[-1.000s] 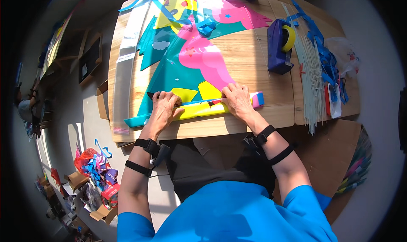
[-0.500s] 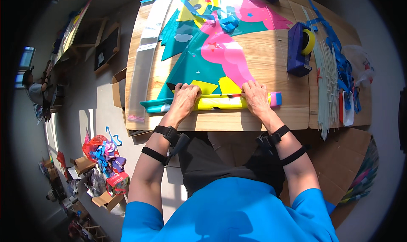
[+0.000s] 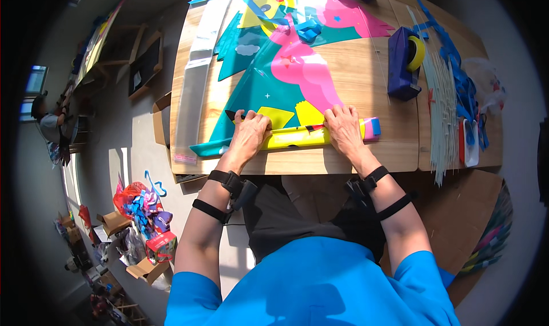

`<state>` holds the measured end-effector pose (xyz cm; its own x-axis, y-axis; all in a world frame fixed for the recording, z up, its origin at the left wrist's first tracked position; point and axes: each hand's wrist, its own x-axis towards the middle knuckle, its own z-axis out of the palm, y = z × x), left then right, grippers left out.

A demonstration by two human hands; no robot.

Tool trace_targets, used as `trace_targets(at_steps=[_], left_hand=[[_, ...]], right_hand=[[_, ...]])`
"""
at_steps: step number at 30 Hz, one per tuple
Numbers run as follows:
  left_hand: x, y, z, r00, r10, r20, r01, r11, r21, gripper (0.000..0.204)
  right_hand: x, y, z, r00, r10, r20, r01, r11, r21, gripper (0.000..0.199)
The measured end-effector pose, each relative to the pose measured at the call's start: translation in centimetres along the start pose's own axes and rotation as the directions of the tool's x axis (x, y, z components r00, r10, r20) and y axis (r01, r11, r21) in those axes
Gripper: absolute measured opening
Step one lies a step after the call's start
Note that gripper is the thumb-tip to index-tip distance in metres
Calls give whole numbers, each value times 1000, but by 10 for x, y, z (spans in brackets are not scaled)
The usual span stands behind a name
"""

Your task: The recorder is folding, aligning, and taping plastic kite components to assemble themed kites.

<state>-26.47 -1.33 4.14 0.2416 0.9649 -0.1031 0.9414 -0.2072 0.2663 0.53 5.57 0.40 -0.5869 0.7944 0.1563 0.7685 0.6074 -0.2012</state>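
A thin printed kite sheet (image 3: 269, 100) in teal, pink and yellow lies across the wooden table. Its near edge is rolled into a long narrow tube (image 3: 294, 137), yellow in the middle, with teal at the left end and pink and blue at the right. My left hand (image 3: 250, 136) grips this roll left of its middle, fingers curled over the top. Toward the right end my right hand (image 3: 344, 130) holds it the same way. The undersides of both grips are hidden. Blue ribbon (image 3: 309, 32) lies loosely bunched on the sheet's far part.
At the right stand a dark blue tape dispenser (image 3: 404, 66) with yellow tape, a bundle of thin white rods (image 3: 440, 126), blue ribbons (image 3: 463, 92) and a red-and-white holder (image 3: 469, 143). A clear plastic sleeve (image 3: 191, 109) lies at left. Boxes and a person (image 3: 50, 120) are beyond.
The roll has tilted slightly, its right end now farther from me and its left end nearer. My right hand has shifted a little away with it; both hands keep their grip.
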Motion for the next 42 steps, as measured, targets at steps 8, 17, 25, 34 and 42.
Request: trace_targets(at_steps=[8,17,25,34,42], left_hand=[[-16,12,23,930,140,-341,-98,986,138,25],[-5,1,31,973,-90,-212,61,988,-140,20],[-28,-15,-3,960,-213,-183,189,972,-141,27],[-29,-28,-10,990,-127,-64,116,982,-150,37],[-21,-15,-19,994,-107,-10,105,988,-114,28]], right_hand=[[3,-3,0,996,24,83,-26,999,30,17],[3,0,2,995,30,100,-35,998,49,16],[2,1,-2,988,62,142,-68,997,35,22],[27,-40,-4,996,-33,81,2,932,364,39],[42,-61,-8,940,43,337,-162,928,335,30]])
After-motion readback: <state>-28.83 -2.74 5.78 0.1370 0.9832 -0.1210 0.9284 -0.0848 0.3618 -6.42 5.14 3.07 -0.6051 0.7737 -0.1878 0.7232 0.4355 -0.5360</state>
